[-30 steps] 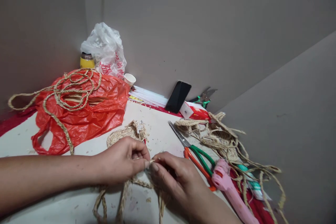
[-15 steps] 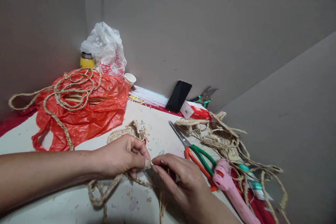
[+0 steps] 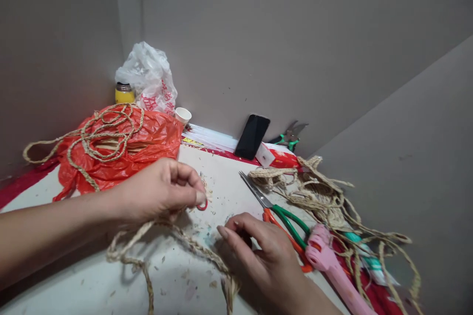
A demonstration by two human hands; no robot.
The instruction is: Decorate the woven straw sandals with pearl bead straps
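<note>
My left hand (image 3: 168, 191) is closed in a pinch over the table. What its fingertips hold is too small to make out. A small red ring-shaped piece (image 3: 202, 205) shows just below those fingertips. Beneath that hand runs a braided straw rope (image 3: 190, 242), looping at the left and ending in loose strands near my right wrist. To the right, my right hand (image 3: 260, 248) is curled, its thumb and forefinger tips close together; anything between them cannot be seen. The coiled straw piece behind my left hand is mostly hidden.
Scissors (image 3: 283, 214) with green and orange handles and a pink glue gun (image 3: 328, 266) lie right of my hand. Beyond are tangled straw braids (image 3: 318, 192), a phone (image 3: 252, 137) and pruning shears (image 3: 291, 135). A red plastic bag (image 3: 162, 133) bears coiled rope, beside a paper cup (image 3: 183, 115).
My hands have come apart from a fingertip-to-fingertip pinch. My left hand has lifted slightly up and left, covering most of the coiled straw piece, and more of the rope shows between the hands.
</note>
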